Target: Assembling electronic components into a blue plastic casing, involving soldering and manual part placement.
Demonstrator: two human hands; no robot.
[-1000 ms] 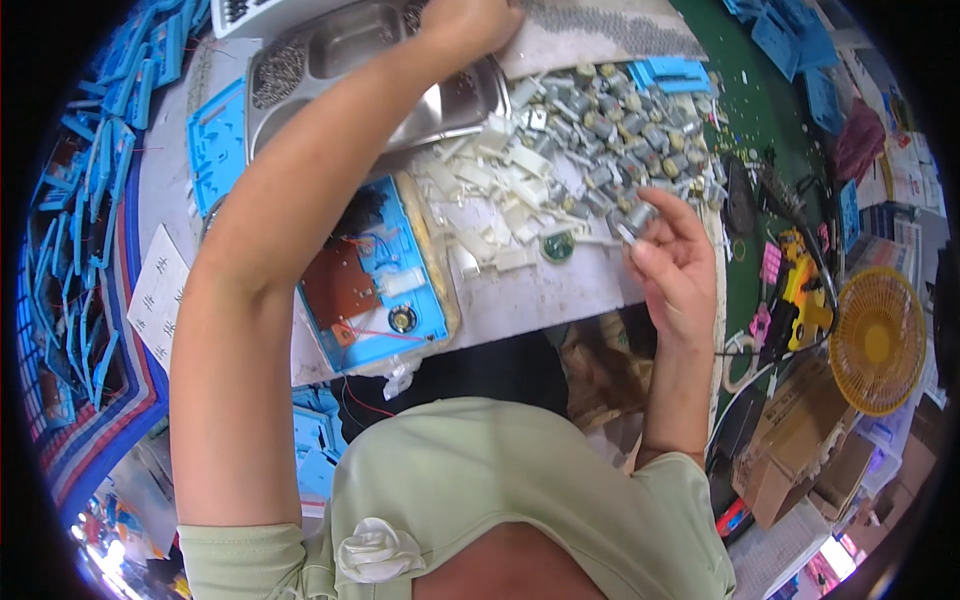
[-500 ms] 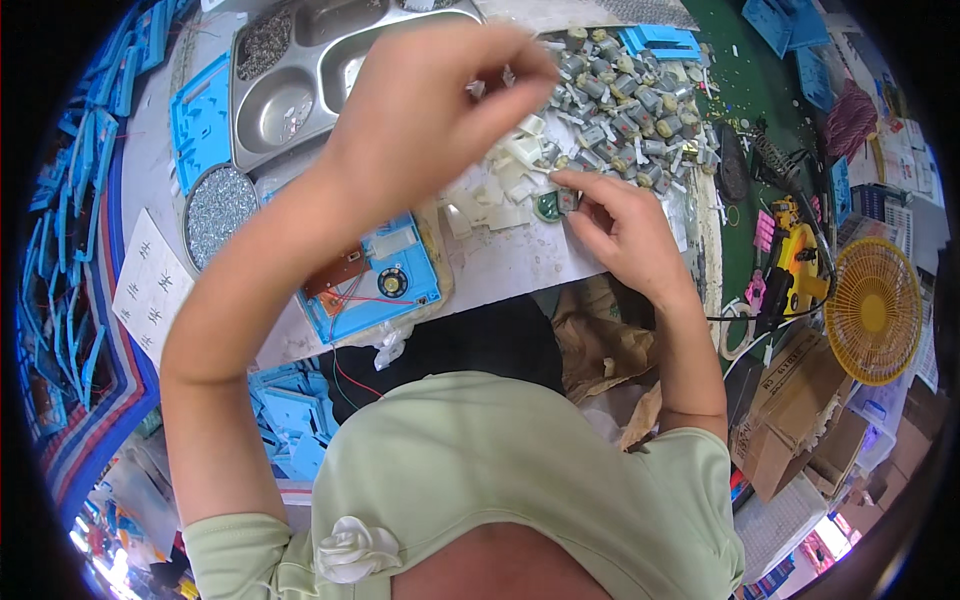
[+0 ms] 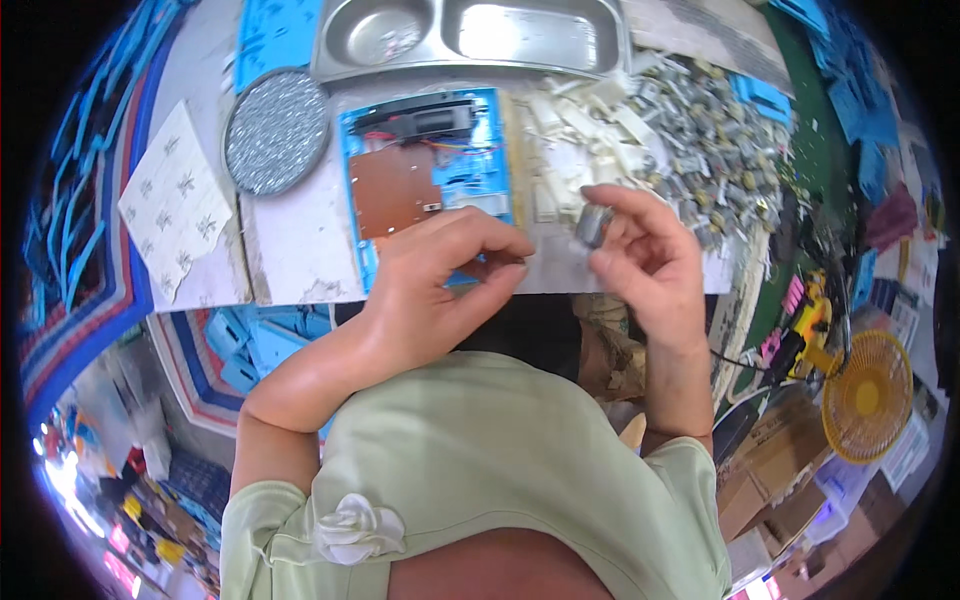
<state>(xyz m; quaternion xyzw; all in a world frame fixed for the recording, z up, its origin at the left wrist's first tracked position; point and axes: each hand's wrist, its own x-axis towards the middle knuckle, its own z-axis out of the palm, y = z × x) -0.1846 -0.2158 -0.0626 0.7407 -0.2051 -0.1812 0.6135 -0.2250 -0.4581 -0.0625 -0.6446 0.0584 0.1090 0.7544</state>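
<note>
My right hand [image 3: 650, 255] pinches a small grey motor [image 3: 594, 226] between thumb and fingertips, just above the table's front part. To its left, my left hand [image 3: 450, 275] is held with thumb and fingers closed in a pinch. Whatever sits in that pinch is too small or hidden to name. Behind the left hand, and partly covered by it, lies an open blue plastic casing [image 3: 505, 170]. A brown circuit board [image 3: 395, 190], a black part [image 3: 430, 120] and thin coloured wires are inside the casing.
Right of the casing are white plastic pieces [image 3: 600, 125] and a heap of grey motors [image 3: 735, 165]. A steel compartment tray [image 3: 435, 50] stands at the back. Left are a round dish of tiny metal parts [image 3: 277, 130] and a marked paper sheet [image 3: 178, 195]. A yellow fan [image 3: 865, 395] stands right.
My left hand has come down from over the steel tray to in front of the casing. My right hand has lifted the motor off the table. The view has shifted too.
</note>
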